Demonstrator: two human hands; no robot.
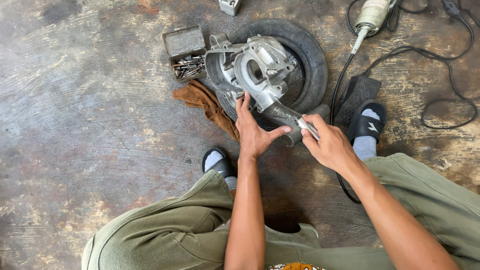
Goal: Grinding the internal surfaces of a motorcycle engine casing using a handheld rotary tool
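Observation:
A grey metal engine casing [255,70] lies on a small black tyre [310,55] on the floor. My left hand [254,132] rests flat against the casing's lower arm, thumb spread toward the right. My right hand [327,145] grips a thin silvery metal tool [306,125], whose tip touches the dark end of the casing's arm [282,116]. Both forearms reach forward between my knees.
An open metal box of bits [186,54] and a brown rag [207,102] lie left of the tyre. A corded power tool [370,20], black cables [450,75] and a foot pedal [357,95] sit at right. My sandalled feet [367,125] flank the work.

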